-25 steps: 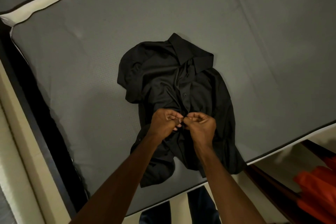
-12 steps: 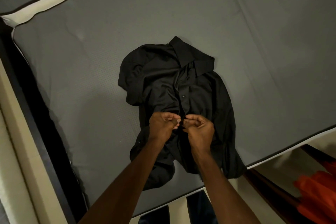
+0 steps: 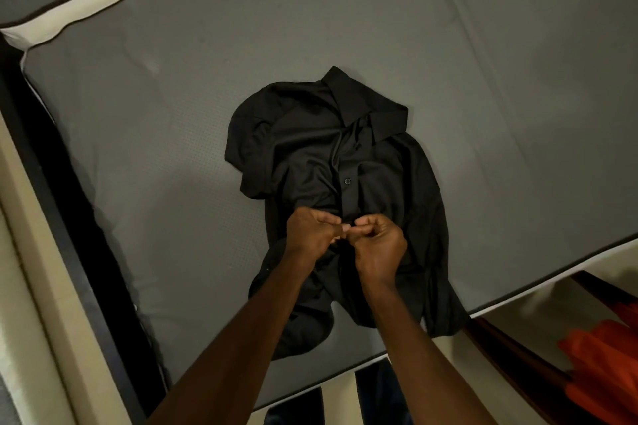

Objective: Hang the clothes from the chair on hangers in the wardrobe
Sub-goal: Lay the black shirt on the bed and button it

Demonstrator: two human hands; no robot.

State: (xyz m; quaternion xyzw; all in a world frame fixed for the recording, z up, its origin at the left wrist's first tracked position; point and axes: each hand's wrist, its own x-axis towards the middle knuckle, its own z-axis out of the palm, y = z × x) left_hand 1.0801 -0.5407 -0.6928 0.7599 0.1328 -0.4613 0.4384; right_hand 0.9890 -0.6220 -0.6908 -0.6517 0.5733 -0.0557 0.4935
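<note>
1. Nearest you, both bare forearms rise from the bottom edge and converge toward the middle of the scene, the left one angling in from the near left, the right one from the near right.
2. Your left hand (image 3: pixel 312 231) is curled, knuckles up, fingertips pinched on the front placket of the black button-up shirt (image 3: pixel 310 155).
3. Your right hand (image 3: pixel 379 245) is curled the same way, pinching the placket just beside the left; the fingertips of the two hands meet.
4. The shirt lies front up and rumpled on the grey mattress (image 3: pixel 483 62), hem at the near edge, collar at the far end.
5. One button (image 3: pixel 347 181) shows on the placket just beyond your hands.
6. At the near right, beyond the mattress edge, lies orange cloth (image 3: pixel 607 362).
</note>
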